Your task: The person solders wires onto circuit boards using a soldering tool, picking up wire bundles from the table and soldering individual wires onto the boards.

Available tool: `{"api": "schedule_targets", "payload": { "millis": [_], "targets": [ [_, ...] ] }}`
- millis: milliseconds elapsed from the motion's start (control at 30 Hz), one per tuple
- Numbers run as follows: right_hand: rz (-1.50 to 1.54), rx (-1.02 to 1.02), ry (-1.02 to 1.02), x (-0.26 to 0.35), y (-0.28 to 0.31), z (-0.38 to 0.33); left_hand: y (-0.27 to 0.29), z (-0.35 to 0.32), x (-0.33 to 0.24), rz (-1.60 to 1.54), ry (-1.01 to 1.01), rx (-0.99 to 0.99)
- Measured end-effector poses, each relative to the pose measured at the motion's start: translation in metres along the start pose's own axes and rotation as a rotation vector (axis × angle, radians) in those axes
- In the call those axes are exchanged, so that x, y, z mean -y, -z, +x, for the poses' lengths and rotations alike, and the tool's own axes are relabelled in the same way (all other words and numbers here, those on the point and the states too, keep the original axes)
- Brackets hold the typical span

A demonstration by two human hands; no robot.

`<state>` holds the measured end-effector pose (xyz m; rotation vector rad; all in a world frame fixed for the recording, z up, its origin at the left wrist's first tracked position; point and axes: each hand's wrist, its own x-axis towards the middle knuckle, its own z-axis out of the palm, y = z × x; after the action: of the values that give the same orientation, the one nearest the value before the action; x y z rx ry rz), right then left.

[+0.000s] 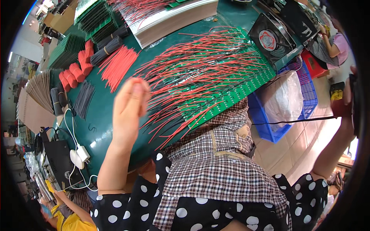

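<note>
My left hand (pixel 132 99) is raised over the green table, fingers curled and pressed together; what they hold, if anything, is hidden. Beside it lies a green circuit board panel (pixel 231 96) covered with many red wires (pixel 200 57) and some black ones, their loose ends spreading leftward toward this hand. Just beyond the hand is a loose pile of red wires (pixel 118 67). My right hand (pixel 347 92) is lifted far off to the right at the picture's rim, away from the board. A dark shape overlaps it there and its fingers cannot be made out.
Bundled red wires (pixel 77 72), black wires (pixel 83 99) and stacked green boards (pixel 66 50) line the table's left. A thick white stack (pixel 173 19) stands behind. At right are a fan (pixel 269 38) and a blue crate (pixel 269 129). Co-workers sit right and lower left.
</note>
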<state>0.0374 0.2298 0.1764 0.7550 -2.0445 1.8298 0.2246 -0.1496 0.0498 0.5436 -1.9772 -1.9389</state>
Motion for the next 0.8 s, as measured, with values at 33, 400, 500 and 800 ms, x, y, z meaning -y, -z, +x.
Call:
{"api": "schedule_targets", "payload": {
  "millis": [33,400,500,800],
  "targets": [
    [0.007,0.058,0.054,-0.012,-0.004,-0.008,-0.008,0.0,-0.005,-0.076,0.101,0.127],
    [-0.208,0.625,0.562,-0.095,-0.116,-0.082,-0.086,0.007,-0.013,-0.223,0.401,0.898],
    [-0.199,0.629,0.564,-0.097,-0.113,-0.082,-0.089,0.01,-0.013,-0.204,0.45,0.901],
    [0.37,0.537,-0.654,-0.084,-0.11,-0.103,-0.114,0.016,-0.006,-0.223,0.451,0.807]
  ]
}}
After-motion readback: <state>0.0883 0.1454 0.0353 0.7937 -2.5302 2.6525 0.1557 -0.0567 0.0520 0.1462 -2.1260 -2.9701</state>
